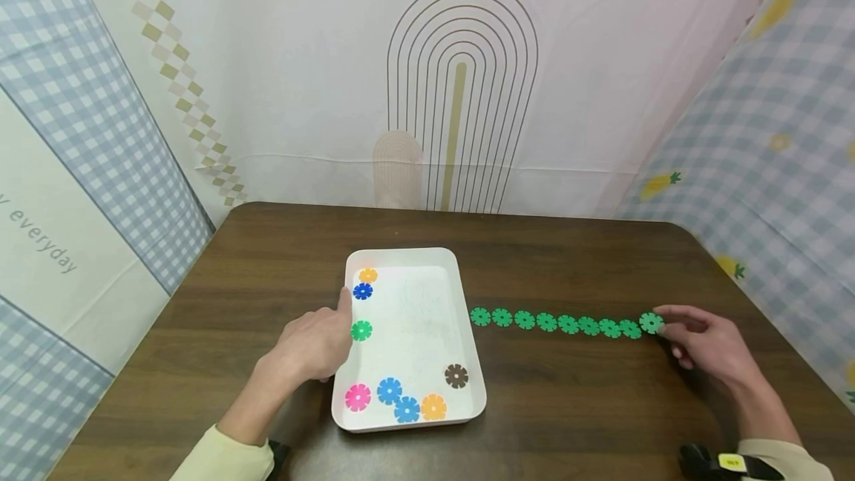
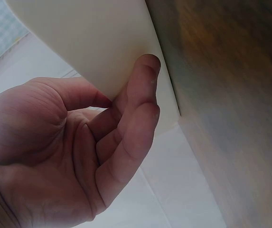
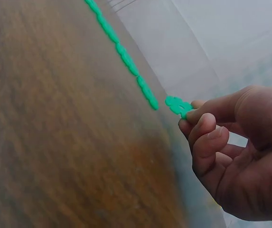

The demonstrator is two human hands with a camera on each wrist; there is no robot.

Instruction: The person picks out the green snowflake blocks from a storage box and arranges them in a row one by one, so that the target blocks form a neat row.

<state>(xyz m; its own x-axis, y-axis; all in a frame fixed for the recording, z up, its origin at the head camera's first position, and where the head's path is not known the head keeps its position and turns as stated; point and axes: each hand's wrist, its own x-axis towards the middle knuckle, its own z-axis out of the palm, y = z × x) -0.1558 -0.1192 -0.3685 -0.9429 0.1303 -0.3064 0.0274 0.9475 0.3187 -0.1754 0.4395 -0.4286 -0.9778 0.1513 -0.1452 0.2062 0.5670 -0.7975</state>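
In the head view my right hand (image 1: 711,340) pinches a green snowflake disc (image 1: 651,323) between thumb and fingers, at the right end of a row of green snowflake discs (image 1: 568,324). The right wrist view shows the held disc (image 3: 177,105) raised off the table and tilted, a small gap from the row's end (image 3: 147,92). My left hand (image 1: 314,344) holds the left side of a white tray (image 1: 407,254). In the left wrist view its curled fingers (image 2: 138,99) lie against the tray's outer wall (image 2: 93,42), with the thumb at the edge.
Inside the tray lie loose snowflake discs: pink (image 1: 358,397), brown (image 1: 456,375), green (image 1: 361,330), dark blue (image 1: 363,291), light blue (image 1: 390,390) and orange (image 1: 433,407). A brown wooden table (image 1: 548,421) carries everything. Patterned cloth (image 1: 320,80) hangs behind it and at both sides.
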